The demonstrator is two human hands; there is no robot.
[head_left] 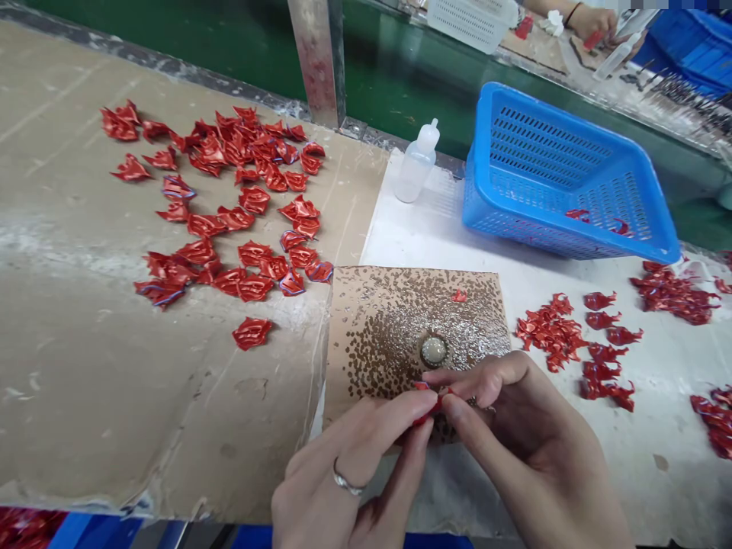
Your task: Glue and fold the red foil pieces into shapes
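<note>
My left hand (348, 465) wears a ring and pinches a small glossy red piece (428, 414) between thumb and fingers. From the other side my right hand (531, 442) closes its thumb and fingertips on the same red piece, and the fingers hide most of it. Both hands are over the near edge of a cardboard sheet (354, 305) covered with wet brown spots. Just beyond the fingertips, a round cap-like dish with whitish liquid (435, 350) sits on the sheet. A tiny red bit (459, 296) lies farther back on it.
Many shaped red pieces (252, 202) lie spread at left. Smaller red parts (552, 332) are heaped and lined up at right. Behind stand a dropper bottle (415, 164) and a blue basket (480, 206). Across the green divider, another person's hand (595, 27) is at work.
</note>
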